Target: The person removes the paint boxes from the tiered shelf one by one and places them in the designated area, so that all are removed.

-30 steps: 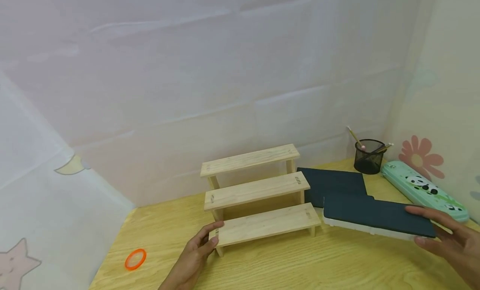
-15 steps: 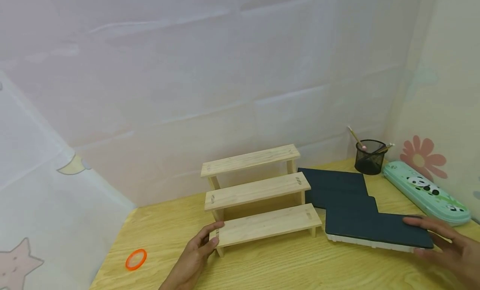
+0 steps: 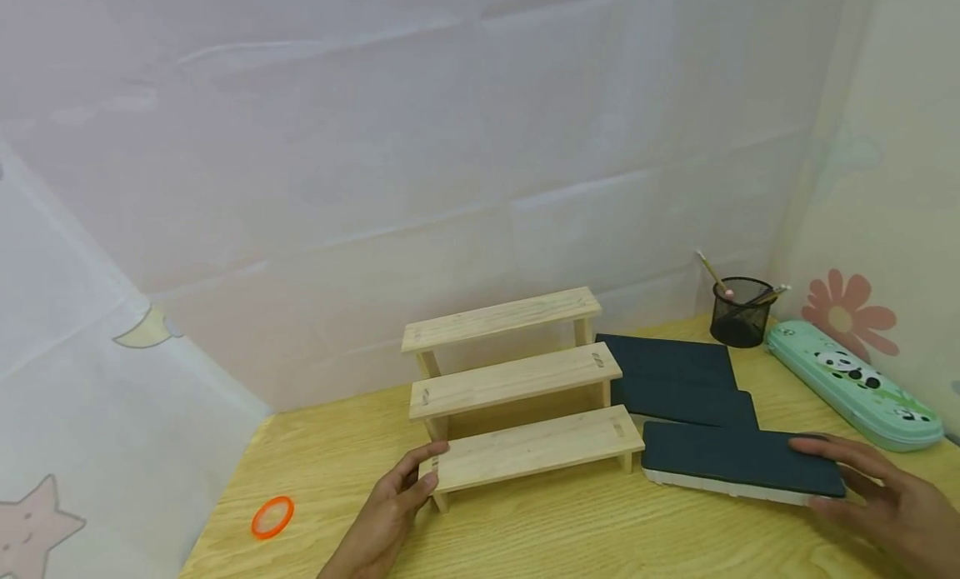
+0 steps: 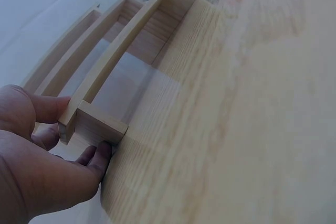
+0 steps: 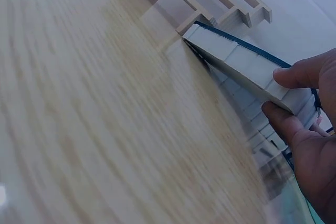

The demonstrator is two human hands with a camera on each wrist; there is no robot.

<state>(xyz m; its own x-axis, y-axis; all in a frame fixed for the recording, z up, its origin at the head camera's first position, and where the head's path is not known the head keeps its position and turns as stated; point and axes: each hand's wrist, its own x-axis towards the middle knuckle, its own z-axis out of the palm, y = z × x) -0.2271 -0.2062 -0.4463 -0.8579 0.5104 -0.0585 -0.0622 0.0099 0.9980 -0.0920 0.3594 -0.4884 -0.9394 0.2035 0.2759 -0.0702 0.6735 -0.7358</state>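
My left hand (image 3: 386,508) grips the left end of the lowest shelf of a three-tier wooden rack (image 3: 536,447). In the left wrist view its thumb and fingers lie around the board's end and leg (image 4: 100,124). With my right hand (image 3: 888,491) I hold one end of a long flat white box with a dark blue top (image 3: 738,458). The right wrist view shows the box's white segmented side (image 5: 236,59), tilted, its far end close to the rack. Behind it lie two more dark blue-topped pieces, the middle one (image 3: 690,402) and the rear one (image 3: 667,358), partly overlapping.
A black mesh pencil cup (image 3: 738,312) stands at the back right, beside a green panda pencil case (image 3: 855,383). An orange ring (image 3: 272,517) lies on the wooden table (image 3: 337,446) at the left. A pale cloth (image 3: 450,146) hangs behind the table.
My right hand has brought the blue-topped box nearer to me and then left, toward the rack's right end. The middle blue piece now shows more. The left hand keeps its place on the rack.
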